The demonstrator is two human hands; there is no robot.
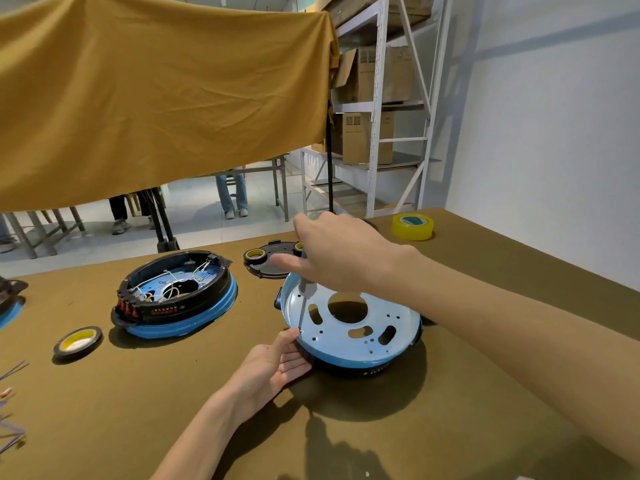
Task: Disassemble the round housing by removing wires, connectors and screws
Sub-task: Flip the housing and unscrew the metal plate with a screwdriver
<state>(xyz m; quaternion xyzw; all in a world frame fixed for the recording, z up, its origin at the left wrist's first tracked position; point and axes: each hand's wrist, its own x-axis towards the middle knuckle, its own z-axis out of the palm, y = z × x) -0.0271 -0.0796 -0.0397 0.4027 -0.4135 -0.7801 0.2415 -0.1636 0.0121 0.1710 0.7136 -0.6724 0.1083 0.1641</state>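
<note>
Head view, one item at a time:

- Round housing (349,327) sits at centre right of the frame on the olive-brown table (485,393), its pale blue perforated plate facing up inside a blue and black rim.
- Right hand (337,252) reaches in from the right, above the housing's upper left edge, fingers curled round the handle of a screwdriver (304,303); the forefinger points left.
- Screwdriver's shaft slants down to the plate near the housing's left rim, its tip just beside the left thumb.
- Left hand (273,367) comes up from the bottom centre and holds the housing's left rim, thumb on top, fingers curled underneath.
- Second housing (173,296), left of centre, holds white wires and red connectors.
- Black cover plate (268,263) lies behind the two housings, partly hidden by the right hand.
- Tape roll (78,342) with a black edge lies at lower left; a yellow tape roll (412,226) lies at upper right of the table.
- Mustard cloth (156,98) hangs across the upper left; metal shelving (381,116) with cardboard boxes stands at upper centre right.
</note>
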